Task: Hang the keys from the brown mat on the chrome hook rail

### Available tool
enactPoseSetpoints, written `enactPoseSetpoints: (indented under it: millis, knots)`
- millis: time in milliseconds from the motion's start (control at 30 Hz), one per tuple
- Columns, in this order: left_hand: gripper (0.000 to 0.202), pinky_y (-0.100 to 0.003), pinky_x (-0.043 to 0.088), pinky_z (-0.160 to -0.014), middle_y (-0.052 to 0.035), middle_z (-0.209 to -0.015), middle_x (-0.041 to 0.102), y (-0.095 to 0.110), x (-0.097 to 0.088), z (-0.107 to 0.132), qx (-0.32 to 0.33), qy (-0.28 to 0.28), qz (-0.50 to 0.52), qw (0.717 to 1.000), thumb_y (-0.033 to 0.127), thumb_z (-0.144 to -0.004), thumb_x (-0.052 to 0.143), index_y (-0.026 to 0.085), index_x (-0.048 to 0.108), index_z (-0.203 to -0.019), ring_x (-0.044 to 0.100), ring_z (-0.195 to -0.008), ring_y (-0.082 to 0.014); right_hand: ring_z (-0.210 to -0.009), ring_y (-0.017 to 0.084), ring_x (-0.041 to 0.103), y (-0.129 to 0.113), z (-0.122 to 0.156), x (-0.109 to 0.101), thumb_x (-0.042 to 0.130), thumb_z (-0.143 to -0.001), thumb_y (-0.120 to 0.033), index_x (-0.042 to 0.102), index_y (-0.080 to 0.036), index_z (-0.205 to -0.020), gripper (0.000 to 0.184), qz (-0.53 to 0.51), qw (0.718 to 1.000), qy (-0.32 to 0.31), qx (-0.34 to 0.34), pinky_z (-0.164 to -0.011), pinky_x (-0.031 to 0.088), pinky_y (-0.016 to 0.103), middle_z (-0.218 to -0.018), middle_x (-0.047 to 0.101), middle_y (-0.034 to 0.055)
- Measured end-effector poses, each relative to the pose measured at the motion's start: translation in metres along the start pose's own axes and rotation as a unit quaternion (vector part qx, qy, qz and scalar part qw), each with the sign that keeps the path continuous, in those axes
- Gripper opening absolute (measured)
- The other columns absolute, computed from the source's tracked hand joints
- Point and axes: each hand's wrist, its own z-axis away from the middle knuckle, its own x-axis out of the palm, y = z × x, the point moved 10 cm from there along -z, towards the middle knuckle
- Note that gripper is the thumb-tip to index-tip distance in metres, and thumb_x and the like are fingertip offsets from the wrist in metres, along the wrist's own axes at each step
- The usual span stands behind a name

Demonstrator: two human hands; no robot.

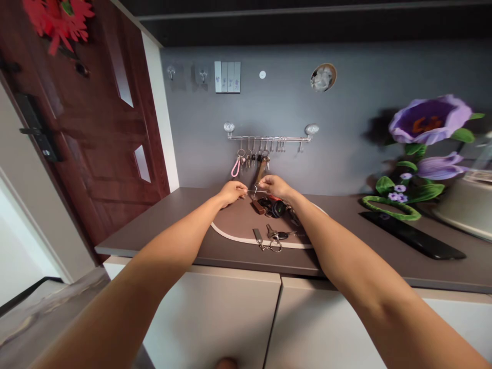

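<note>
My left hand (231,192) and my right hand (273,186) are both pinched shut on a thin key ring (253,191), held between them above an oval brown mat (238,225) on the cabinet top. A brown key fob (258,206) hangs under the ring. More keys (273,237) and a dark fob (277,208) lie on the mat. Just behind my hands, a chrome hook rail (269,138) on the grey wall carries several key bunches, one with a pink strap (235,167).
A dark phone (413,236) lies on the brown countertop (161,225) to the right, beside purple artificial flowers (428,123). A dark wooden door (96,128) stands at left. White cabinet doors (215,318) are below. Light switches (227,77) are on the wall.
</note>
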Motion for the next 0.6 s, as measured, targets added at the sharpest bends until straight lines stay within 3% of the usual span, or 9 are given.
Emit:
enactPoseSetpoints:
  millis: [333,600]
  knots:
    - [0.009,-0.021,0.041,-0.058,-0.0015,-0.065,0.06,0.006,0.003,0.001,0.005,-0.002,0.026,1.0,0.012,-0.073,0.056,0.01,0.058,-0.081,0.054,-0.056,-0.0066,-0.06,0.008,0.046,-0.024,0.004,-0.013,0.055,-0.07,-0.025,0.05,-0.015,-0.069,0.011,-0.074,0.995,0.03,-0.053,-0.065,0.038,0.022,-0.061,0.051,-0.0035]
    - [0.01,-0.02,0.042,-0.058,-0.004,-0.073,0.062,0.01,0.009,0.006,0.003,-0.011,0.042,0.999,0.015,-0.074,0.056,0.011,0.058,-0.083,0.056,-0.06,-0.0073,-0.066,0.009,0.053,-0.018,0.005,-0.028,0.056,-0.071,-0.028,0.047,-0.017,-0.073,0.014,-0.16,0.984,0.076,-0.03,-0.064,0.041,0.023,-0.068,0.053,-0.0023]
